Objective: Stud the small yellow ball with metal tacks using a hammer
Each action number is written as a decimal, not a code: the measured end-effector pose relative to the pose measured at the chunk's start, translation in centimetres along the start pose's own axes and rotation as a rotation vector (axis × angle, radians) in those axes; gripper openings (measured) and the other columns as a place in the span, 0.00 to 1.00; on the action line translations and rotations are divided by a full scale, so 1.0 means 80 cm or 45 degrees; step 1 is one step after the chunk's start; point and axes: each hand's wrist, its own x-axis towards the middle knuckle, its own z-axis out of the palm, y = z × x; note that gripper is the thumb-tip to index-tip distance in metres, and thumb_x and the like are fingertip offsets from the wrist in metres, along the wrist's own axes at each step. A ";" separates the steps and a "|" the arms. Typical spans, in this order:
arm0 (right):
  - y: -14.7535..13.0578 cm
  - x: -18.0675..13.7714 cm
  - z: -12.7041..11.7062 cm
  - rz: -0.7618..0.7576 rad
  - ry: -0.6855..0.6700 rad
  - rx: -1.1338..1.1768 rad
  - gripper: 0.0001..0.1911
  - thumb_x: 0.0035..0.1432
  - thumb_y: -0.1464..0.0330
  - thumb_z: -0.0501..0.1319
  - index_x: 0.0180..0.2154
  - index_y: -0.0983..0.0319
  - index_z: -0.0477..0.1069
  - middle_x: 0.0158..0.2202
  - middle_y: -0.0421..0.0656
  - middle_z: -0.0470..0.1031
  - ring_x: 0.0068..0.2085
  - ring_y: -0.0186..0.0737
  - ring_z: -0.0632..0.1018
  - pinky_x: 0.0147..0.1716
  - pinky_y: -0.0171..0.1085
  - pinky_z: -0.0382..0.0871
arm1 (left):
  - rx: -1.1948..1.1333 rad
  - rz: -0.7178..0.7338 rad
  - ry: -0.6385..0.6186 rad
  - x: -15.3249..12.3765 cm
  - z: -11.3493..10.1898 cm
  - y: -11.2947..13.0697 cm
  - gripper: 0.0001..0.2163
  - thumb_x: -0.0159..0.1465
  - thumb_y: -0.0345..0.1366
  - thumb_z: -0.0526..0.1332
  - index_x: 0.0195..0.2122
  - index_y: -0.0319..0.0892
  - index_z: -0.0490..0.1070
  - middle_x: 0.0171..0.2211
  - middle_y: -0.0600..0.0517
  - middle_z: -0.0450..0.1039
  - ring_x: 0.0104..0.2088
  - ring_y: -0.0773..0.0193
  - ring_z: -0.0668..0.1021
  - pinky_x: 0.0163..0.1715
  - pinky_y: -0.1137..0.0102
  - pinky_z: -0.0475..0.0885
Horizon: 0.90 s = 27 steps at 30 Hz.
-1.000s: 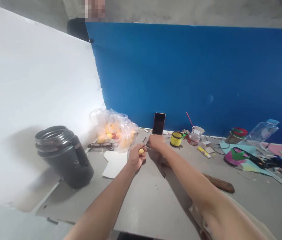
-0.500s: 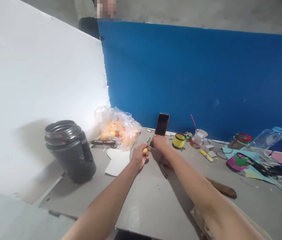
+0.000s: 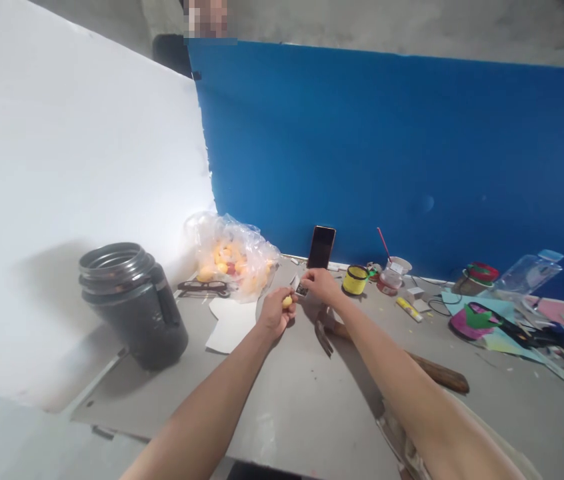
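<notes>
While the left hand [image 3: 273, 315] has its fingers clamped on a small yellow piece [image 3: 287, 302] just below the frame's centre, the right hand [image 3: 321, 285] bends beside it over a dark patterned item [image 3: 303, 291]; whether those fingers grip it, I can't tell. Under the right forearm a hammer [image 3: 441, 373] lies on the counter [image 3: 307, 400]; a clear bag [image 3: 239, 233] of yellow-orange pieces sits left of centre.

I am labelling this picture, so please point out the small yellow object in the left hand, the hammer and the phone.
Small yellow object [image 3: 287, 302]: head camera, on its visible surface.
Hammer [image 3: 441, 373]: head camera, on its wooden handle.
Phone [image 3: 321, 248]: head camera, on its dark screen.
</notes>
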 end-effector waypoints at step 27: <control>0.054 -0.130 -0.020 0.333 -0.193 1.653 0.21 0.39 0.57 0.79 0.29 0.64 0.77 0.25 0.39 0.73 0.23 0.28 0.67 0.22 0.31 0.58 | 0.562 0.112 -0.294 -0.054 0.026 -0.004 0.24 0.54 0.36 0.74 0.52 0.43 0.74 0.34 0.54 0.75 0.30 0.68 0.75 0.33 0.71 0.71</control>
